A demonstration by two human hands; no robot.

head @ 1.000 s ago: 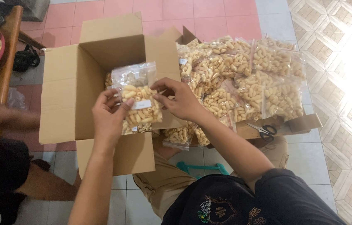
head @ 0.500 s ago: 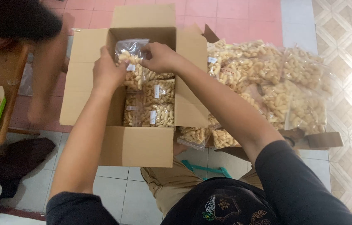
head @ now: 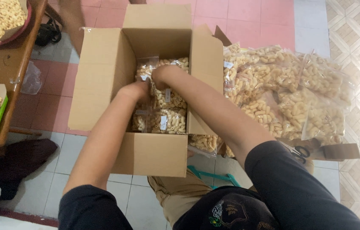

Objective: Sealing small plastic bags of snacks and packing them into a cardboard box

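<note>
An open brown cardboard box (head: 103,76) stands on the tiled floor in front of me. Inside it lie several clear bags of pale yellow snack pieces (head: 167,121). My left hand (head: 135,91) and my right hand (head: 163,76) both reach down into the box. Together they press on a clear snack bag (head: 148,68) at the far side of the box, on top of the others. The fingers are partly hidden by the bag and the box wall.
A pile of filled snack bags (head: 290,93) lies on flattened cardboard to the right of the box, with black scissors (head: 301,152) at its near edge. At the left stands a wooden table (head: 18,76) with a red bowl of snacks (head: 3,17) and trays.
Both hands carried a snack bag from above the box down into it. They now sit deep inside the box, with the bag laid on the stack.
</note>
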